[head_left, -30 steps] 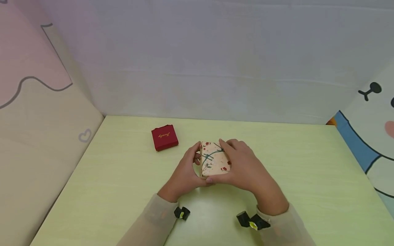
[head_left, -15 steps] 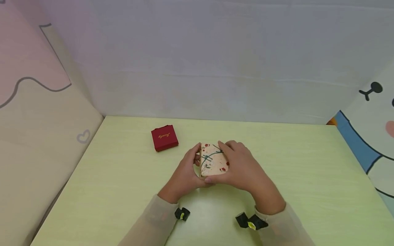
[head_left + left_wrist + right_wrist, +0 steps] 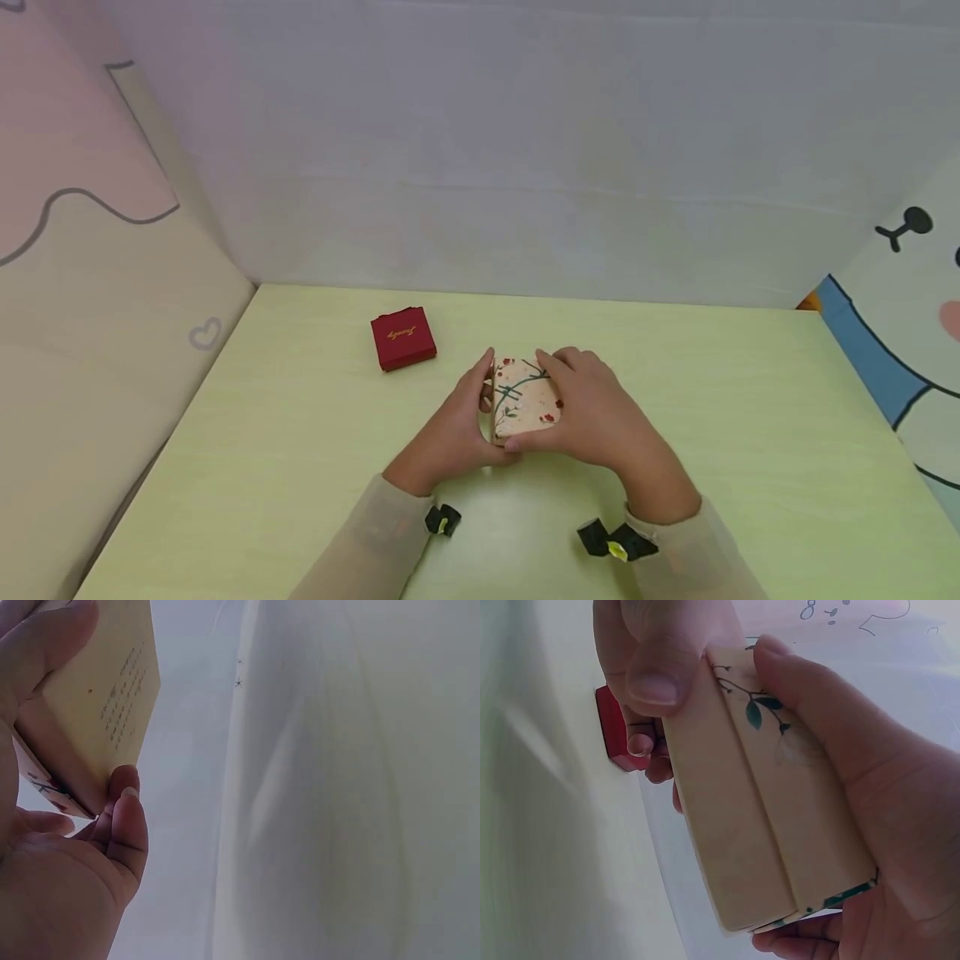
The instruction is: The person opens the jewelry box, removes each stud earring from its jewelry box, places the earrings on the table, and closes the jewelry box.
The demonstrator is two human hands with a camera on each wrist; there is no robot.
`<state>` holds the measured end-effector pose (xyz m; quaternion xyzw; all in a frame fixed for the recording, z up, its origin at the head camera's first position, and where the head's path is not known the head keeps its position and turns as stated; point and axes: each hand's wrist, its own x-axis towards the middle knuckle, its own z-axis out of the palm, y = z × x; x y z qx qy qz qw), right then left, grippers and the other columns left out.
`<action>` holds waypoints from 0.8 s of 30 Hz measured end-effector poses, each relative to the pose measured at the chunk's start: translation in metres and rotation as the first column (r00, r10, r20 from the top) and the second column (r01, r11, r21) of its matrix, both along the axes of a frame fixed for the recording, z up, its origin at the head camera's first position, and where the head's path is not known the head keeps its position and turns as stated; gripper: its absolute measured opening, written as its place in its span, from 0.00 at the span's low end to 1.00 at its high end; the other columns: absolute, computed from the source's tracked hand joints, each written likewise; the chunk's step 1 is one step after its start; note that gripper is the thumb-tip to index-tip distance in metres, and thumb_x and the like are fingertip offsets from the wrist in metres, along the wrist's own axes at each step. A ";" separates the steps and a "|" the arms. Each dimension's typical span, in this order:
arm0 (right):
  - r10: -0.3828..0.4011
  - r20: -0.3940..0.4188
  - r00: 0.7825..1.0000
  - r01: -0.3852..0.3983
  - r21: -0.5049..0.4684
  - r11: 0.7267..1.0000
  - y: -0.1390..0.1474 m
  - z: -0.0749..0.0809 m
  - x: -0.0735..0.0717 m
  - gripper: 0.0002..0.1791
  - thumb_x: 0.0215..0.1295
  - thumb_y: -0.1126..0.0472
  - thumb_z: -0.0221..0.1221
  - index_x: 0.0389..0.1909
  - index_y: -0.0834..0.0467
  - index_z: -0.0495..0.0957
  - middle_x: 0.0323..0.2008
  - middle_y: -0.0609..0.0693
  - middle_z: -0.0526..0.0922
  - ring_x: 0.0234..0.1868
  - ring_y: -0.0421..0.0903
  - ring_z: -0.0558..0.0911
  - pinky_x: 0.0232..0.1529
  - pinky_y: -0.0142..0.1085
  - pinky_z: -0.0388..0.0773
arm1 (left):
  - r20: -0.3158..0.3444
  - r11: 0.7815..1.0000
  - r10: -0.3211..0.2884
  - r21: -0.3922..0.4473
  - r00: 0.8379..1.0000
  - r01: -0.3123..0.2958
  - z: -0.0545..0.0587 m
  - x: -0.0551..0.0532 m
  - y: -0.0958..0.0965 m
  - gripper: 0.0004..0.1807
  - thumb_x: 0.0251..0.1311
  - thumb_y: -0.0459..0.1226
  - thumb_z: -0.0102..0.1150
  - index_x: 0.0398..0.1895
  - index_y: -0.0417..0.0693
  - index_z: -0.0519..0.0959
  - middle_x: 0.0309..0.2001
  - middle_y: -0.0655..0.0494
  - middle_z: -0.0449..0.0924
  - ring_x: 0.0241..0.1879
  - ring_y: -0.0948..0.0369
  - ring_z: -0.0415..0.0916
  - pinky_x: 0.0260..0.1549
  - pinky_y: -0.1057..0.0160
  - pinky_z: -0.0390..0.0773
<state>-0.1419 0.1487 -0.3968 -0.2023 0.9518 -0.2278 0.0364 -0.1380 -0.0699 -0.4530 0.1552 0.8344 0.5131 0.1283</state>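
Pale sleeves are reaching in over the near part of the worktop, a small black device sitting at each cuff. Just beyond, near the middle, both hands are gripping one flowered box; from here I am not making out whether it is touching the surface below. The left hand is pinching the plain part, its thumb pressing the near side and its fingers curling round the far side. The right hand is holding the flowered part, its thumb and fingers also clasping near and far sides. A thin seam is running between the two parts, and small print, too blurred for reading, is showing on a plain face. Farther back and to the left, a red box with gold lettering is lying flat, well apart from the hands. Behind everything, a pale sheet is hanging, with cartoon-printed panels standing at either side.
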 end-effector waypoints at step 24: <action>0.025 0.060 0.998 -0.017 -0.126 0.992 0.007 -0.006 -0.006 0.69 0.40 0.21 0.71 0.78 0.59 0.62 0.69 0.56 0.69 0.64 0.55 0.70 0.59 0.53 0.73 | -0.122 0.999 0.038 0.005 0.992 -0.038 0.003 0.003 0.000 0.64 0.45 0.44 0.85 0.82 0.72 0.52 0.63 0.61 0.65 0.54 0.60 0.66 0.51 0.52 0.78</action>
